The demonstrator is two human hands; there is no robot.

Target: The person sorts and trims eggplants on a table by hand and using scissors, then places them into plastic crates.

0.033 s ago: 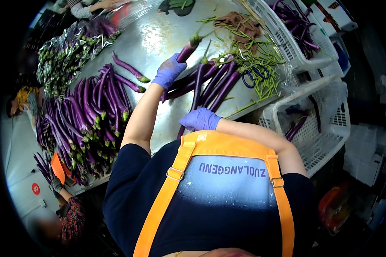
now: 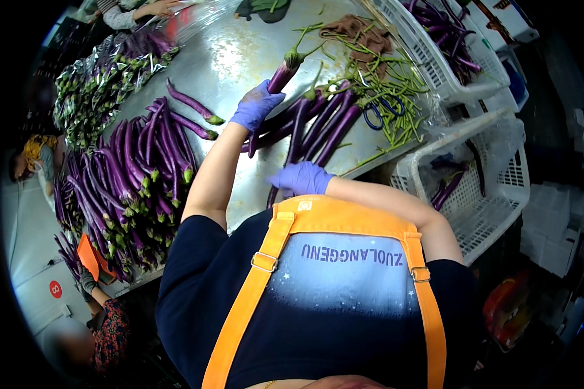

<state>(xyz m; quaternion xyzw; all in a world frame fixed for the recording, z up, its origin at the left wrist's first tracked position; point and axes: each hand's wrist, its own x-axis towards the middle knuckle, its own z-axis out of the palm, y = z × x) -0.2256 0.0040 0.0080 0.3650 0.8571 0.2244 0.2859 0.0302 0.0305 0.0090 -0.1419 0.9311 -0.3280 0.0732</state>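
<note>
My left hand (image 2: 255,106), in a purple glove, is closed around a long purple eggplant (image 2: 281,76), its green stem pointing up and away. The tail of that eggplant shows below the hand. Several more eggplants (image 2: 336,133) lie fanned out on the metal table to its right. My right hand (image 2: 302,179), also gloved, is close to my apron, over the lower part of one long eggplant (image 2: 296,133). Its fingertips are smeared by motion, so whether they grip that eggplant is unclear.
A big pile of eggplants (image 2: 133,159) lies at left, with wrapped ones (image 2: 107,81) behind it. Cut green stems (image 2: 396,81), blue-handled scissors (image 2: 384,114) and a brown cloth (image 2: 359,39) lie at right, beside white crates (image 2: 464,185). Co-workers' hands (image 2: 87,280) show at the left edges.
My right hand's fingertips have shifted slightly and are now blurred. The eggplant in my left hand has turned a little, and more of its tail shows below the hand.
</note>
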